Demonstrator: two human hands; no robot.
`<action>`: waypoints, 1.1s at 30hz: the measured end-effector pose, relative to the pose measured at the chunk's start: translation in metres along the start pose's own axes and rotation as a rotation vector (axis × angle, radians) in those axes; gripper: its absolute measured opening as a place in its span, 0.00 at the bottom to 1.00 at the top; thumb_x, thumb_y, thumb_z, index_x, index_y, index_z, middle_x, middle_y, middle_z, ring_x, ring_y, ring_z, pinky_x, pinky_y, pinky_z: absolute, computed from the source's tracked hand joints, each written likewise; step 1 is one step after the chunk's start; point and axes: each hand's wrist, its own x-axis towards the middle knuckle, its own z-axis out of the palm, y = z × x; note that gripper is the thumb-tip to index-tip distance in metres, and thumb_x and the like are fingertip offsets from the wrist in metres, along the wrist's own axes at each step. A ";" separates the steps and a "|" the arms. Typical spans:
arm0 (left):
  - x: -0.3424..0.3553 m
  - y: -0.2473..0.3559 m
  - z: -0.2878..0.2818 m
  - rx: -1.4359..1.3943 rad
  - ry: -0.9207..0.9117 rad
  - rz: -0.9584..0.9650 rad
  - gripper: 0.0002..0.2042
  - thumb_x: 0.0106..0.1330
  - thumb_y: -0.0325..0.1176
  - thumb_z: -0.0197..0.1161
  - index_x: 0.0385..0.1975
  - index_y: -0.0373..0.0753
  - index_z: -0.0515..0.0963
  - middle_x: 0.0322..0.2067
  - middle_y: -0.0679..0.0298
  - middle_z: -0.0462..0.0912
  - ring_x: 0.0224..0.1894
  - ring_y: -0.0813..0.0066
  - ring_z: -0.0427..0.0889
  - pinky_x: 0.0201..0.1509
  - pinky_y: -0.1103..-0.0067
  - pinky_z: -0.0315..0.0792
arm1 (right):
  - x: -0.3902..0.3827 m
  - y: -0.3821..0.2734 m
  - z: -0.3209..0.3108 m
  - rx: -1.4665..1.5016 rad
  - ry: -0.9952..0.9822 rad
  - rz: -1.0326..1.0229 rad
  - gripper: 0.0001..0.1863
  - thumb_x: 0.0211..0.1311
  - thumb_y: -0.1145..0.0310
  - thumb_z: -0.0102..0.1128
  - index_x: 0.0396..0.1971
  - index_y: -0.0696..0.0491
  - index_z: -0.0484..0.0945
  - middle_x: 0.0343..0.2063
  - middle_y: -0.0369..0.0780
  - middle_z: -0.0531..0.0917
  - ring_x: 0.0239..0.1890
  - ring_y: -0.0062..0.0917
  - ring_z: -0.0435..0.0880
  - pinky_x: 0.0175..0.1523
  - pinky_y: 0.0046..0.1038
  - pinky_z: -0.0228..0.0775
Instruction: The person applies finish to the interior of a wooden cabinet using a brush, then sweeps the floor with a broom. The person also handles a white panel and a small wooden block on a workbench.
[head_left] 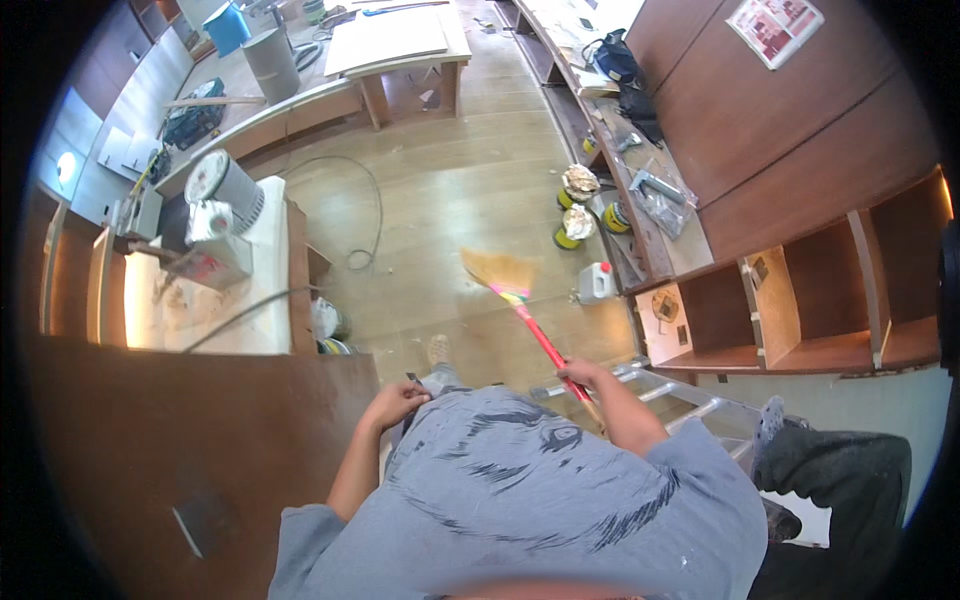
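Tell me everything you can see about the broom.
The broom has a fan of straw-coloured, fibrous-looking bristles, bound at the neck with a pink and green band. Its straight handle is glossy red, with a tan stretch near the lower end. It slants, bristles forward and to the left, above or on the wood-look floor; contact there can't be told. The right hand grips the handle.

Right grip (pixel 581 373) holds red-handled broom (pixel 537 330)
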 end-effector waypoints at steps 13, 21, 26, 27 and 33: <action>0.254 0.284 -0.240 0.118 0.159 0.361 0.17 0.70 0.35 0.68 0.54 0.33 0.83 0.33 0.63 0.86 0.34 0.78 0.82 0.43 0.76 0.77 | 0.135 0.023 -0.036 0.277 0.189 0.084 0.18 0.63 0.62 0.75 0.49 0.56 0.87 0.41 0.40 0.90 0.41 0.24 0.84 0.47 0.32 0.78; 0.487 0.220 -0.290 0.253 0.200 0.045 0.16 0.67 0.44 0.67 0.33 0.34 0.84 0.26 0.61 0.84 0.30 0.73 0.81 0.38 0.73 0.76 | 0.235 -0.189 -0.193 -0.331 0.129 0.024 0.19 0.64 0.65 0.66 0.55 0.49 0.84 0.36 0.44 0.88 0.36 0.32 0.85 0.39 0.40 0.76; 0.489 0.116 -0.322 0.502 -0.064 -0.234 0.11 0.69 0.39 0.66 0.35 0.37 0.87 0.30 0.58 0.89 0.28 0.68 0.87 0.31 0.68 0.78 | 0.306 -0.407 -0.330 -0.351 0.254 0.039 0.26 0.57 0.68 0.71 0.58 0.47 0.82 0.35 0.45 0.88 0.34 0.32 0.87 0.40 0.38 0.79; 0.482 0.108 -0.323 0.096 0.157 -0.620 0.10 0.70 0.37 0.65 0.37 0.37 0.86 0.29 0.60 0.89 0.28 0.69 0.87 0.31 0.68 0.78 | 0.315 -0.442 -0.356 -0.261 0.289 0.034 0.34 0.53 0.74 0.72 0.64 0.45 0.79 0.32 0.43 0.88 0.30 0.30 0.86 0.36 0.36 0.79; 0.502 0.146 -0.351 -0.224 0.287 -0.639 0.07 0.70 0.34 0.63 0.36 0.40 0.86 0.32 0.62 0.90 0.31 0.66 0.89 0.34 0.65 0.79 | 0.351 -0.591 -0.455 0.109 0.384 -0.274 0.35 0.65 0.71 0.68 0.72 0.42 0.69 0.27 0.36 0.82 0.21 0.25 0.80 0.27 0.33 0.76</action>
